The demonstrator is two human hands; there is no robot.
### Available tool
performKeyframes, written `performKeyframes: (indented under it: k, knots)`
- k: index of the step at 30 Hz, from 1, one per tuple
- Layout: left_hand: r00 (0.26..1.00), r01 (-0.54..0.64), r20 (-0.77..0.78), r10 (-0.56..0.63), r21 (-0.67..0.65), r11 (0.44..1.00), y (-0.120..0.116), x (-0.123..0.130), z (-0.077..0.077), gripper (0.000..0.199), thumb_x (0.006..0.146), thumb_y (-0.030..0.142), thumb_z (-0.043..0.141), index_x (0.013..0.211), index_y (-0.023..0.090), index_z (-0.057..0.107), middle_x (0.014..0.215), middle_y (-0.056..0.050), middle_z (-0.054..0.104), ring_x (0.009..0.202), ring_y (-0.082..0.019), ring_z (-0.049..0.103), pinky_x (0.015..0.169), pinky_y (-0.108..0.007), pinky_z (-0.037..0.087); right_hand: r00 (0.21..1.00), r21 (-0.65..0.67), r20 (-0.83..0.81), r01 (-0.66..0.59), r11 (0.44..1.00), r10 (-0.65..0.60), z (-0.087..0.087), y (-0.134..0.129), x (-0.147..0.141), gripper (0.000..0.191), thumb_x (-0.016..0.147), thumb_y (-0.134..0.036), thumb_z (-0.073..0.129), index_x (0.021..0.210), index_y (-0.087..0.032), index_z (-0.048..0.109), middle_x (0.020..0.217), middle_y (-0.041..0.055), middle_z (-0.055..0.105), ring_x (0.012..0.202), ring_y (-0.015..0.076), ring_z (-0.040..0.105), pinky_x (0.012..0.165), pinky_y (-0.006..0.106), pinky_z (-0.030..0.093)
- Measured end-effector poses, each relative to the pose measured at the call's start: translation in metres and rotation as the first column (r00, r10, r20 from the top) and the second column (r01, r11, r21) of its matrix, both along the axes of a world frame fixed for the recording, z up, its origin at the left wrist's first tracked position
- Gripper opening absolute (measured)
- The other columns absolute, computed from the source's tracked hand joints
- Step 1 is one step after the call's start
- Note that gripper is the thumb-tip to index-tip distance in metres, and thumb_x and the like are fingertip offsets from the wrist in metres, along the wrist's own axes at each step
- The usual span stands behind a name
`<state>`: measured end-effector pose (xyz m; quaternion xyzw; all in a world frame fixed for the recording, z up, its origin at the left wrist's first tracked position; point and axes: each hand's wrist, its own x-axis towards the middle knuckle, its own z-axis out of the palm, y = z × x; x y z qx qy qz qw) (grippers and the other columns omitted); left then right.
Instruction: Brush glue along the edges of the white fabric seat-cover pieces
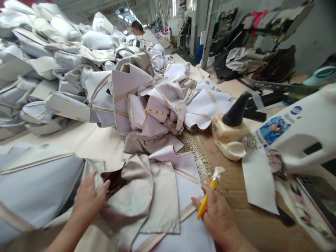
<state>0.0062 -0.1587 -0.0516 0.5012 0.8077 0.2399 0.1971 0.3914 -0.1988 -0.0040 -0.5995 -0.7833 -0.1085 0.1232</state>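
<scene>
My right hand (219, 213) is closed around a yellow-handled brush (206, 203), its whitish, clotted tip pointing up and away. Beneath and beside that hand lies a stiff white panel (187, 189) with beige strips. My left hand (90, 199) grips the edge of a beige fabric piece (133, 192), thumb and forefinger on either side of a fold. A dark reddish inside (114, 182) shows at the opening near the thumb. Some left fingertips are hidden by the cloth. Left of this hand rests a larger white panel (39, 189) with beige trim.
A big heap of white and beige sewn pieces (65, 59) covers the back left. At right stand a yellowish pot (228, 136) with a black cone (237, 110), a white jug (309, 129) and a phone (319, 196). Dried whitish residue (196, 150) crusts the table. A person (138, 29) is beyond the heap.
</scene>
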Motion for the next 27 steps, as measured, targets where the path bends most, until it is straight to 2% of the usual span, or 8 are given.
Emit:
performKeyframes:
  k: [3,5,7,11,14,18,22,27]
  knots:
    - [0.95,0.268,-0.225,-0.216,0.24,0.933,0.02,0.032,0.011,0.063,0.085,0.049,0.034,0.131,0.007,0.043,0.137,-0.018,0.044,0.134,-0.029,0.03,0.111,-0.045,0.022,1.0,-0.019,0.015,-0.02,1.0,0.02,-0.002,-0.02,-0.001,0.047,0.091,-0.055,0.038,0.11,-0.012,0.046,0.115,0.0258,0.056,0.096,0.0321,0.062,0.071,0.043,0.057]
    - [0.858,0.497,-0.242,-0.453,0.174,0.85,0.047,0.066,0.022,0.057,0.088,0.05,0.035,0.132,0.014,0.042,0.141,-0.012,0.042,0.137,-0.026,0.025,0.11,-0.042,0.025,0.998,-0.021,0.0,-0.065,0.998,0.065,-0.005,-0.029,-0.001,0.039,0.094,-0.045,0.038,0.111,-0.011,0.046,0.116,0.0256,0.056,0.099,0.0314,0.062,0.072,0.041,0.057]
    - [0.786,0.6,-0.209,-0.582,0.027,0.8,0.075,0.101,0.025,0.062,0.087,0.053,0.042,0.135,0.015,0.039,0.143,-0.012,0.039,0.136,-0.028,0.025,0.107,-0.044,0.029,0.994,-0.012,-0.024,-0.109,0.994,0.109,-0.01,-0.033,0.001,0.028,0.095,-0.034,0.038,0.111,-0.012,0.046,0.118,0.0249,0.055,0.102,0.0306,0.061,0.074,0.041,0.057]
    - [0.705,0.678,-0.162,-0.691,-0.134,0.723,0.11,0.146,0.018,0.038,0.087,0.039,0.048,0.119,0.019,0.054,0.116,-0.011,0.061,0.111,-0.026,0.054,0.09,-0.038,0.043,0.987,0.01,-0.053,-0.15,0.989,0.15,-0.017,-0.038,0.007,0.022,0.093,-0.019,0.036,0.111,-0.013,0.046,0.118,0.0221,0.055,0.104,0.0288,0.06,0.077,0.042,0.057]
    - [0.655,0.722,-0.178,-0.734,-0.139,0.678,0.124,0.147,0.023,0.023,0.089,0.029,0.042,0.097,0.022,0.062,0.098,-0.007,0.066,0.093,-0.022,0.062,0.076,-0.03,0.047,0.979,0.018,-0.062,-0.195,0.981,0.196,-0.016,-0.038,0.01,0.024,0.09,-0.014,0.039,0.113,-0.014,0.045,0.119,0.0204,0.053,0.108,0.027,0.057,0.079,0.039,0.056]
    - [0.645,0.722,-0.216,-0.733,-0.141,0.677,0.151,0.146,0.045,0.027,0.088,0.036,0.045,0.099,0.02,0.063,0.095,-0.01,0.066,0.091,-0.025,0.062,0.078,-0.034,0.047,0.99,0.066,-0.054,-0.124,0.99,0.128,-0.009,-0.021,0.006,0.027,0.087,-0.007,0.035,0.112,-0.014,0.044,0.116,0.019,0.053,0.105,0.0259,0.056,0.079,0.039,0.055]
    - [0.681,0.692,-0.267,-0.681,-0.068,0.719,0.151,0.179,0.05,0.049,0.089,0.035,0.044,0.136,0.018,0.041,0.135,-0.015,0.047,0.127,-0.032,0.038,0.102,-0.051,0.031,0.99,0.115,0.14,-0.049,0.992,0.033,-0.006,0.001,0.002,0.031,0.085,-0.004,0.031,0.109,-0.013,0.048,0.098,0.0171,0.057,0.083,0.0276,0.056,0.067,0.043,0.052]
    - [0.538,0.841,-0.172,-0.825,0.048,0.538,0.115,0.224,0.022,0.06,0.087,0.063,0.032,0.14,0.035,0.034,0.153,0.001,0.019,0.142,-0.028,0.003,0.108,-0.062,-0.006,0.963,0.075,0.269,-0.027,0.997,0.006,-0.011,0.0,0.007,0.03,0.083,-0.004,0.035,0.105,-0.016,0.052,0.086,0.0146,0.059,0.077,0.0308,0.052,0.06,0.044,0.046]
